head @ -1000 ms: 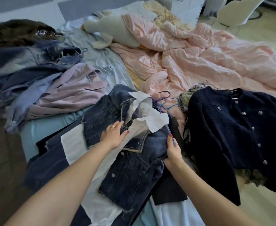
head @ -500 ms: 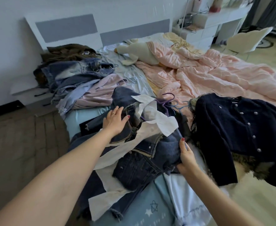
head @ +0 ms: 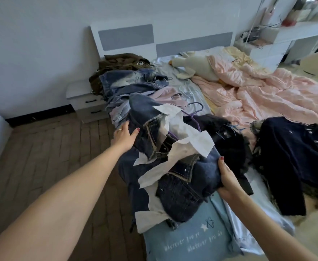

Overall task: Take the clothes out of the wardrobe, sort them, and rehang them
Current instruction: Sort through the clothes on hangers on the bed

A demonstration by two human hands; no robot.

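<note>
Both hands gripped the dark-blue denim-and-white jacket [head: 177, 166], left hand [head: 125, 135] far, right hand [head: 227, 178] near; lifting evenly would have kept its purple wire hanger [head: 193, 113] seated.

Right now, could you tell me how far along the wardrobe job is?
Done: clothes are out and part-sorted, with a denim pile near the headboard and a navy buttoned jacket laid apart. In hand: the left hand and right hand grip a bundle of dark denim and white shirt, with a purple hanger poking out. Left: finishing the sorting and all rehanging; no wardrobe is in view.
</note>
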